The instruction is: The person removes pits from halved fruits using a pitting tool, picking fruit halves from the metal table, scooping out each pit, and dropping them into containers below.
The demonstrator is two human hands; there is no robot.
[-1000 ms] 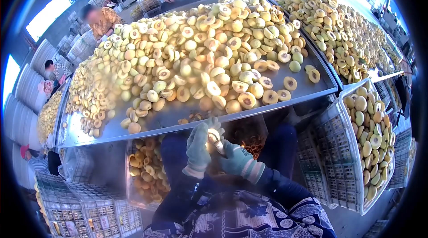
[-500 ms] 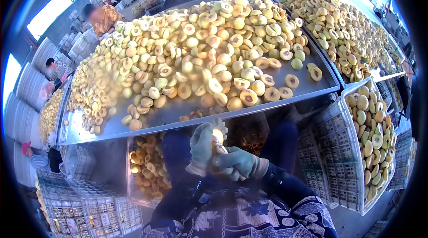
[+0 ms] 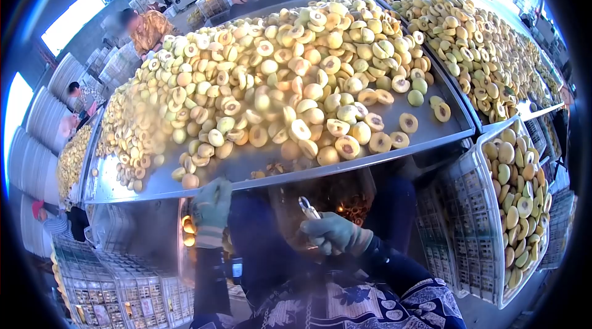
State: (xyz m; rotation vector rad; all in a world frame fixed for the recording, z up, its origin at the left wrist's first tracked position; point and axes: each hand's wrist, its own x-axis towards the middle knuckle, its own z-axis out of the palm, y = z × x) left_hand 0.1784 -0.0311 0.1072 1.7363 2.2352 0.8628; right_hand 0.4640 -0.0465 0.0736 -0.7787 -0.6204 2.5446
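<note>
My right hand (image 3: 336, 234), in a grey-green glove, is closed around the handle of a looped metal pitting tool (image 3: 309, 208), its looped end pointing up and away from me. My left hand (image 3: 211, 209), gloved alike, is at the table's front edge, above the crate of peach halves (image 3: 189, 230) by my left leg. Its fingers look loosely apart, and no fruit shows in it. Beyond both hands, halved yellow peaches (image 3: 265, 76) are heaped on the metal table (image 3: 394, 155); many cut faces show brown centres.
A tub (image 3: 290, 188) with brown scraps stands between my knees. A tilted crate of peach halves (image 3: 521, 205) is at my right; more crates (image 3: 117, 289) stand at left. A second heaped table (image 3: 487, 57) adjoins on the right. Co-workers sit around the far and left sides.
My left hand has left the right one and moved left, over the crate. The peach it held no longer shows in it. My right hand keeps the tool, its loop now in plain view.
</note>
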